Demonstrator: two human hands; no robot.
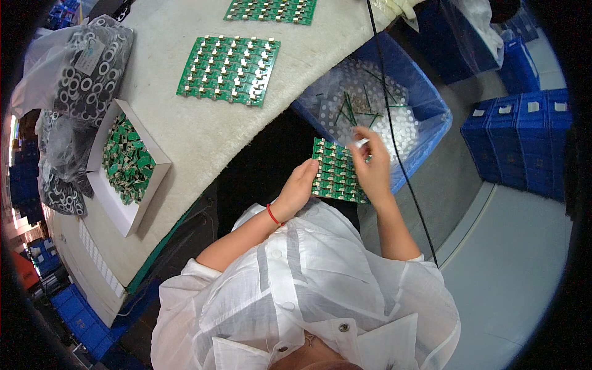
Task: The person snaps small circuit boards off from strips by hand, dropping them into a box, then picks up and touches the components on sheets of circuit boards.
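A green circuit board panel (333,171), set with rows of small metal connectors, is held above my lap. My left hand (297,189) grips it by its left edge, thumb on top. Over the panel's right side is my right hand (375,165), its fingers pinched around something small and whitish that I cannot make out. Just beyond both hands stands a blue bin (436,117) lined with clear plastic. Inside it lie many small round white discs (398,126) and several thin green strips (349,108).
Two more board panels (229,71) (271,9) lie on the pale table (166,68). A white box (126,216) of small separated green boards (128,161) sits at left, beside plastic bags of ring-shaped parts (92,77). A black cable (394,129) hangs across the bin. Blue crates (518,142) stand at right.
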